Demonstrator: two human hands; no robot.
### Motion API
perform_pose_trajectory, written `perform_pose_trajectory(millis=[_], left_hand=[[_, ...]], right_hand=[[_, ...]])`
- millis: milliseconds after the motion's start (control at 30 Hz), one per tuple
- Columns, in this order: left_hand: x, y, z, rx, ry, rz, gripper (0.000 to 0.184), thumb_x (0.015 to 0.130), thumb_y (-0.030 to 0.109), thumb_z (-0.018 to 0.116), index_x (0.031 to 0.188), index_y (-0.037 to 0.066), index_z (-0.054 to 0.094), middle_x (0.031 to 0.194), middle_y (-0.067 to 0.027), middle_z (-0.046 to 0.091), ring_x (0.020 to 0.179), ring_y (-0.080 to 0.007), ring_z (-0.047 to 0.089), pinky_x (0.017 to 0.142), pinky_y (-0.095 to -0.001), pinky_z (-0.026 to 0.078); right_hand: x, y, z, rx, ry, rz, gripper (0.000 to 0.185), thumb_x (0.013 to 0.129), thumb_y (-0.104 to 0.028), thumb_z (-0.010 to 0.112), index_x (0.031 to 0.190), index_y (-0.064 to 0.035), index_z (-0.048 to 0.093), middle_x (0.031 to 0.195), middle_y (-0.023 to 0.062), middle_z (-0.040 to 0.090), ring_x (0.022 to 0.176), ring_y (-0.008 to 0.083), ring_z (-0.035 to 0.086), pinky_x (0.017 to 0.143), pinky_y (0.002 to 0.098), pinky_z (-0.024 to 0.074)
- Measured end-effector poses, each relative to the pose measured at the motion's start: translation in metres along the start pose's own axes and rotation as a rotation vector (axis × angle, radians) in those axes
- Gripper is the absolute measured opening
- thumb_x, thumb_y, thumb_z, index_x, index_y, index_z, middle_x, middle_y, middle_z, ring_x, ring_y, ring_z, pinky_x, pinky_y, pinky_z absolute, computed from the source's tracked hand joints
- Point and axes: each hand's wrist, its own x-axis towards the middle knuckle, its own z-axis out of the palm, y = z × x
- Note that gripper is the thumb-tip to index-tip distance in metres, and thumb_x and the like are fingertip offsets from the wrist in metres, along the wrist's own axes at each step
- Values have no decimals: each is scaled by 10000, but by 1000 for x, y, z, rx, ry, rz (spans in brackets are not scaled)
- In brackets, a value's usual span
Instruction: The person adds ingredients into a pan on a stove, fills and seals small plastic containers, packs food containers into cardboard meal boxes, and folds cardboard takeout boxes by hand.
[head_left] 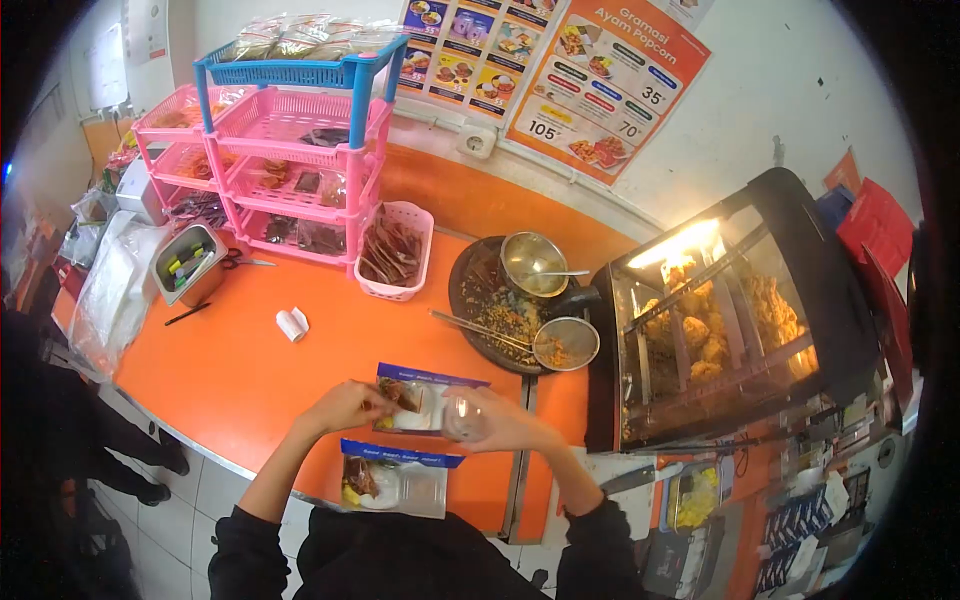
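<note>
Two food trays with blue printed flaps lie one before the other on the orange counter. My left hand (348,407) is at the left side of the farther tray (430,395), its fingers closed together by a dark brown piece of food (402,394). What they pinch, if anything, is too small to make out. My right hand (505,422) is wrapped round a small, shiny cup-like thing (462,418) over that tray's right side. Closer to my body sits the nearer tray (420,487), with brown food and something yellow at its left and a white part at its right.
A dark round board (480,335) holds a metal bowl (530,262) and a strainer (566,343). To the right stands a lit glass cabinet (715,320) of fried food. Pink tiered baskets (290,180) and a metal container (190,262) are at left. Another person's dark-clothed legs (120,440) show beyond the counter's left edge.
</note>
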Motion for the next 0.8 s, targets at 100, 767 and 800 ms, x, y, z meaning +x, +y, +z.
perform_pose_trajectory(millis=[100,767,800], left_hand=[[16,-13,12,-27,-256,45,262,846,173,645,1098,132,707,1019,-96,678,927,-290,651,820,-389,525],[55,-26,44,801,-143,498,376,837,271,578,1206,204,604,1334,-11,523,1093,-263,604,714,-403,567],[54,-26,44,792,-142,494,373,837,270,578,1203,204,604,1332,-12,527,1094,-265,606,711,-404,569]], right_hand=[[25,36,45,138,152,-104,806,681,-231,805,1370,-171,390,1275,204,494,1176,386,507,971,454,431],[34,81,78,-590,69,35,914,788,-609,615,1483,-113,290,1321,290,451,1244,440,434,1052,485,341],[30,82,83,-620,68,33,886,812,-592,591,1482,-99,287,1346,279,437,1265,425,419,1065,486,325]])
